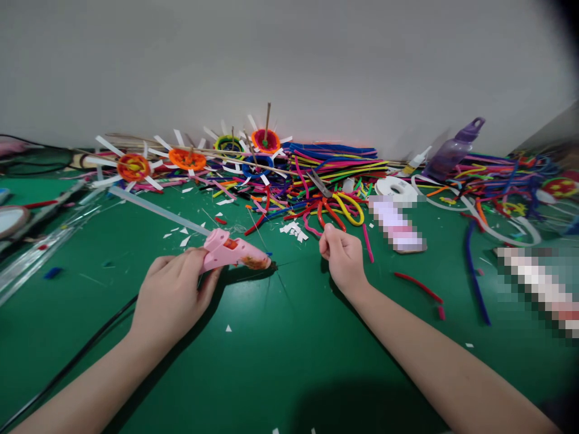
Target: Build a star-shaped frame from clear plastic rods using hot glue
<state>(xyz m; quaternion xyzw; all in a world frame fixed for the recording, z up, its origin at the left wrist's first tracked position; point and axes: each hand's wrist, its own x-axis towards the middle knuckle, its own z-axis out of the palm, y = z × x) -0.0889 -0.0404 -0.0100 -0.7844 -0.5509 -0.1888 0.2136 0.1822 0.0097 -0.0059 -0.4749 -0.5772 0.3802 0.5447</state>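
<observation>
My left hand (174, 292) is wrapped round the grip of a pink hot glue gun (231, 252). The gun's nozzle points right and rests close to the green table (280, 355). A clear glue stick (154, 211) sticks out of its back toward the upper left. My right hand (342, 256) is curled closed just below a pair of scissors with red and yellow handles (337, 208). Its fingers pinch together near the red handle, and what they hold is too small to make out.
A heap of coloured pipe cleaners (335, 166) lies along the wall. Several round paper pinwheels on sticks (185, 158) lie at the back left. A white tape roll (395, 187) and a purple bottle (455, 150) sit at the right. The gun's black cord (67, 367) runs off lower left.
</observation>
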